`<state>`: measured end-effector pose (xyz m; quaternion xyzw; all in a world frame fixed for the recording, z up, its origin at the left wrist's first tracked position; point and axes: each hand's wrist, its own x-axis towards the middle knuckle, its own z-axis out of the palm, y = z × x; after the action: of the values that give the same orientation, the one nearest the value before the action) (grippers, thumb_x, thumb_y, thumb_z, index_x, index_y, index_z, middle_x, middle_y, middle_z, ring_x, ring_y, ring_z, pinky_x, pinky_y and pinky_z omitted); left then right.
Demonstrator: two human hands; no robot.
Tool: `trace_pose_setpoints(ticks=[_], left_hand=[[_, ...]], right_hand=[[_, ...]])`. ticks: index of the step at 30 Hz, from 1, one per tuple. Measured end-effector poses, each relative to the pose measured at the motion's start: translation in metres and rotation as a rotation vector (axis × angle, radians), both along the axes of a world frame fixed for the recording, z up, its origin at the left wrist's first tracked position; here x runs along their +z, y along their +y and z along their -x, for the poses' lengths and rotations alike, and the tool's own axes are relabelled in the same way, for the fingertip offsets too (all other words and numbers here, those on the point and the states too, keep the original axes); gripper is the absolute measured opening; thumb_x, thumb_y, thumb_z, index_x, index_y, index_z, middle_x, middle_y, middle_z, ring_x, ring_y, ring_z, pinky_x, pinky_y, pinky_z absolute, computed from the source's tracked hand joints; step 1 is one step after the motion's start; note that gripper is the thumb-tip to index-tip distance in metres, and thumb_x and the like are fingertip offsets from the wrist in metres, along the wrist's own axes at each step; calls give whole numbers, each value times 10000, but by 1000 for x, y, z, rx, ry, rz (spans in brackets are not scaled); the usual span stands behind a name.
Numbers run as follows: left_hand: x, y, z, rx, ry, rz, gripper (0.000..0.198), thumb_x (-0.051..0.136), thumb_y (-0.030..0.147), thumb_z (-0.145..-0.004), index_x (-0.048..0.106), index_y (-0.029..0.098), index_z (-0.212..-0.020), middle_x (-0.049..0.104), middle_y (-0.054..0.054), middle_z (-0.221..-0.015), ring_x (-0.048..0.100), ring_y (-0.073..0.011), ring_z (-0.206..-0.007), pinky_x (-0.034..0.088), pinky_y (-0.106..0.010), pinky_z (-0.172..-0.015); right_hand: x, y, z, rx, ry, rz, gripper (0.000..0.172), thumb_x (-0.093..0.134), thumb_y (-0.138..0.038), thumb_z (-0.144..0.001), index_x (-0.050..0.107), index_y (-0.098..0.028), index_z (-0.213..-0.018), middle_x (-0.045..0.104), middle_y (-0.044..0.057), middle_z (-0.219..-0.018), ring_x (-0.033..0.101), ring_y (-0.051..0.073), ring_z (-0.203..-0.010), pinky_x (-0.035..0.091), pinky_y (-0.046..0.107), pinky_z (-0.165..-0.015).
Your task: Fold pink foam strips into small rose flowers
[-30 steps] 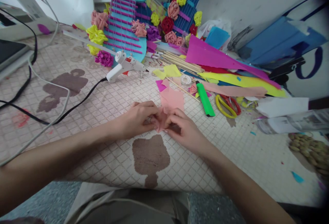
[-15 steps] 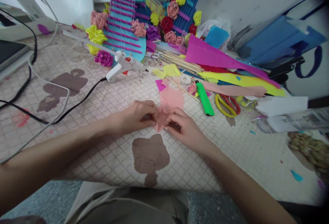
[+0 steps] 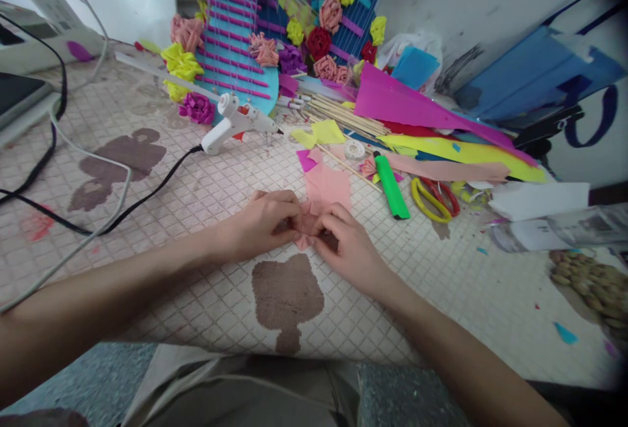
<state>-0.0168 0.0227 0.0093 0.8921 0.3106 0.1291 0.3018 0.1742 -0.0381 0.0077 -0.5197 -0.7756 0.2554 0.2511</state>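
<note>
Between my two hands is a small piece of pink crepe paper (image 3: pixel 304 241), gathered and creased, its lower edge fanned out. My left hand (image 3: pixel 275 221) pinches its left side with thumb and fingertips. On the right side, the thumb and fingers of my right hand (image 3: pixel 341 234) are closed on the same paper. Part of the paper is hidden by my fingers. Just beyond my hands lie flat pink paper squares (image 3: pixel 331 185) on the patterned tablecloth (image 3: pixel 216 309).
A white glue gun (image 3: pixel 233 123) with a black cord lies at the back left. To the right are a green box cutter (image 3: pixel 391 188), yellow and red scissors (image 3: pixel 432 199) and tape (image 3: pixel 354 149). Paper-flower decorated boards (image 3: pixel 235 41) stand behind, beside wooden sticks (image 3: pixel 343 116).
The pink paper between my fingers has become more gathered, its pointed lower part now a ruffled fan. My right hand has shifted slightly left; my left hand has hardly moved.
</note>
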Motion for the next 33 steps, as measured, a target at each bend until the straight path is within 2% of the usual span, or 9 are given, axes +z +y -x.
trace_pose_setpoints(ticks=[11, 27, 33], left_hand=[[-2, -4, -2, 45, -7, -36, 65, 580, 136, -789, 627, 174, -767, 592, -16, -894, 572, -172, -851, 347, -358, -819], [2, -7, -4, 63, -24, -24, 21, 596, 170, -806, 615, 165, -799, 599, -24, -873, 568, -183, -871, 369, -338, -790], [1, -7, -2, 44, -14, -9, 52, 596, 171, -822, 642, 172, -798, 591, -37, -942, 565, -197, -922, 363, -370, -832]], right_hand=[[0, 0, 1, -5, 5, -13, 148, 547, -55, -787, 527, -198, -757, 502, 35, -877, 528, 186, -893, 454, 333, -781], [0, -2, 3, -17, 22, -35, 162, 540, -50, -781, 515, -210, -783, 511, 26, -871, 535, 179, -869, 460, 335, -764], [-1, -3, 3, 4, 4, -30, 157, 507, -50, -799, 529, -205, -793, 504, 47, -909, 528, 200, -945, 455, 362, -823]])
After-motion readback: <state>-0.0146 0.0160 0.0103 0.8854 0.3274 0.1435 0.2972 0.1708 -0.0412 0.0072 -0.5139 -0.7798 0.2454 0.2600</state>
